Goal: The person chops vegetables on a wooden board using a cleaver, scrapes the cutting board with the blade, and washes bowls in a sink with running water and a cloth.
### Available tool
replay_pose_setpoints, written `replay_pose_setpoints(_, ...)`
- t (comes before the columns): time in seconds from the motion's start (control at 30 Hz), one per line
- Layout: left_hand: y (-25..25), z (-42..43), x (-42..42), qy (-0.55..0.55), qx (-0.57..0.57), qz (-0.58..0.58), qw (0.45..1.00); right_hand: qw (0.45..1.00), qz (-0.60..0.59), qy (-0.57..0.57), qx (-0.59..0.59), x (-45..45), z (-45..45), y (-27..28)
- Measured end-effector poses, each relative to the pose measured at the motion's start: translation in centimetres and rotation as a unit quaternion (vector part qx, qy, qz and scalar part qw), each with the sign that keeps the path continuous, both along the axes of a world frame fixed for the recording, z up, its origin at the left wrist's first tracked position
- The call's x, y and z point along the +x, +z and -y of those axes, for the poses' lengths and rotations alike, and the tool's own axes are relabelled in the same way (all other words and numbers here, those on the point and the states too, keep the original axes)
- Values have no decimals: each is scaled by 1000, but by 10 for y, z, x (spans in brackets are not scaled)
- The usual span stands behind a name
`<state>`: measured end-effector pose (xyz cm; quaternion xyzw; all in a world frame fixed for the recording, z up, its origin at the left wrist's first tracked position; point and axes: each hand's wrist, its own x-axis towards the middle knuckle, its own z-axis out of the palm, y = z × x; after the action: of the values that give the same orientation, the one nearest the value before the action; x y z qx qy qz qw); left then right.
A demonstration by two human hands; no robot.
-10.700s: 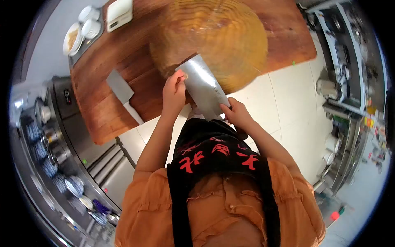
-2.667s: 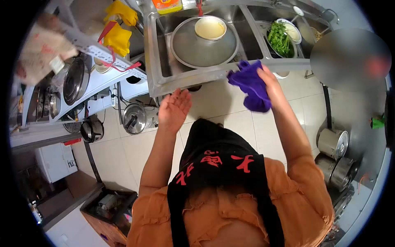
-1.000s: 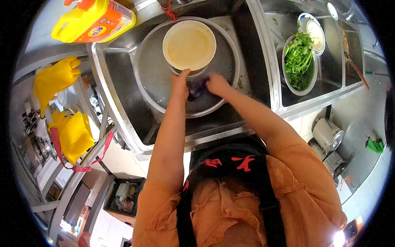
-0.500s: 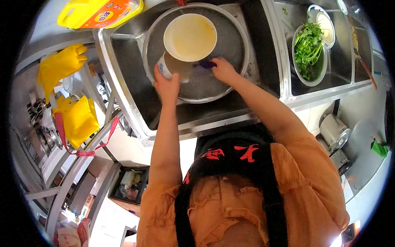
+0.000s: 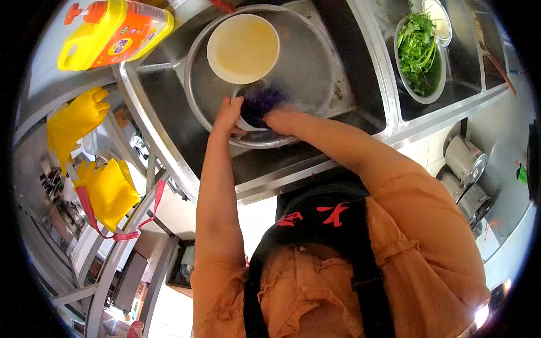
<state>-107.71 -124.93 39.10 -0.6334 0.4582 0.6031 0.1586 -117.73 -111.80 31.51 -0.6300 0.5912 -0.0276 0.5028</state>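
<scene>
In the head view my left hand (image 5: 228,116) grips the rim of a white bowl (image 5: 245,125) that is partly under water in a large round metal basin (image 5: 194,101). My right hand (image 5: 280,121) is closed on a dark purple cloth (image 5: 262,105), which is pressed into that bowl. The fingers of the right hand are partly hidden by the cloth and water. Just beyond both hands, a second, cream-coloured bowl (image 5: 243,49) with yellowish liquid or residue sits in the basin.
The basin stands in a steel sink (image 5: 369,84). A yellow and orange detergent jug (image 5: 121,36) is at the upper left, above hanging yellow gloves (image 5: 110,191). In the right compartment, leafy greens (image 5: 417,53) lie in a metal bowl beside a white dish (image 5: 438,19).
Over the last half second the held bowl has turned and moved nearer to me, and the purple cloth has gone into it. Earlier, a cleaver was in my hands at a wooden table.
</scene>
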Motion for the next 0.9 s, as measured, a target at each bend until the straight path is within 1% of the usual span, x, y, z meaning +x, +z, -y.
replay_pose_setpoints(0.03, -11, -5, 6, 45, -53, -25, 997, 1000, -11, -9, -9, 1, 1, -1)
replay_pose_setpoints(0.07, -37, -17, 17, 90, -108, -51, 989, 998, -22, -43, -32, 7, 0, -1)
replay_pose_setpoints(0.13, -110, -52, 42, 121, -311, -103, 937, 990, 29, -137, -8, 19, 15, 15)
replay_pose_setpoints(0.17, -73, -57, 25, 175, -275, -74, 943, 981, 55, -186, 5, 22, 22, 28)
replay_pose_setpoints(0.2, -73, -45, 30, 138, -204, -78, 966, 989, 39, -143, 23, 14, 21, 45)
replay_pose_setpoints(0.23, -65, -30, 31, 102, -132, -82, 982, 994, 33, -105, -14, 11, 12, 37)
replay_pose_setpoints(0.27, -55, -22, 31, 131, -63, -58, 988, 996, 25, -66, -56, 4, 4, 23)
replay_pose_setpoints(0.3, -31, -11, 21, 157, 7, -35, 987, 995, 15, -29, -98, -5, 2, 13)
replay_pose_setpoints(0.33, -18, 11, 23, 94, 131, -69, 985, 994, 6, -5, -112, -15, 2, 16)
replay_pose_setpoints(0.4, -14, -27, 19, 179, -16, -74, 981, 995, -20, -56, -83, -4, 5, 29)
replay_pose_setpoints(0.43, -17, -37, 17, 220, -96, -79, 968, 993, -35, -80, -75, 3, 15, 37)
replay_pose_setpoints(0.47, -102, -58, 46, 175, -333, -179, 909, 987, 9, -158, -36, 12, 23, 51)
replay_pose_setpoints(0.5, -95, -53, 44, 199, -271, -165, 927, 983, 23, -175, -43, 19, 25, 56)
replay_pose_setpoints(0.53, -88, -47, 42, 222, -209, -147, 941, 983, 36, -172, -57, 22, 19, 48)
replay_pose_setpoints(0.57, -85, -37, 50, 169, -154, -135, 964, 982, 50, -166, -70, 25, 10, 38)
replay_pose_setpoints(0.6, -53, -32, 41, 175, -115, -104, 972, 989, 39, -118, -86, 20, 4, 29)
replay_pose_setpoints(0.63, -1, -21, 22, 176, -78, -78, 978, 991, 24, -74, -105, 9, 1, 19)
replay_pose_setpoints(0.67, 5, -25, 19, 177, -101, -77, 976, 992, 10, -32, -119, 2, -2, 14)
replay_pose_setpoints(0.7, 10, -29, 16, 179, -124, -75, 973, 993, 33, -59, -95, 4, 2, 28)
replay_pose_setpoints(0.73, -26, -46, 29, 182, -212, -101, 955, 992, 56, -85, -71, 7, 15, 56)
replay_pose_setpoints(0.77, -56, -56, 37, 184, -299, -128, 928, 990, 76, -110, -49, 10, 27, 70)
replay_pose_setpoints(0.8, -73, -53, 44, 261, -248, -181, 915, 990, 86, -97, -57, 23, 24, 46)
replay_pose_setpoints(0.9, 1, -40, 28, 206, -165, -124, 957, 993, -23, 90, -66, -10, 17, 61)
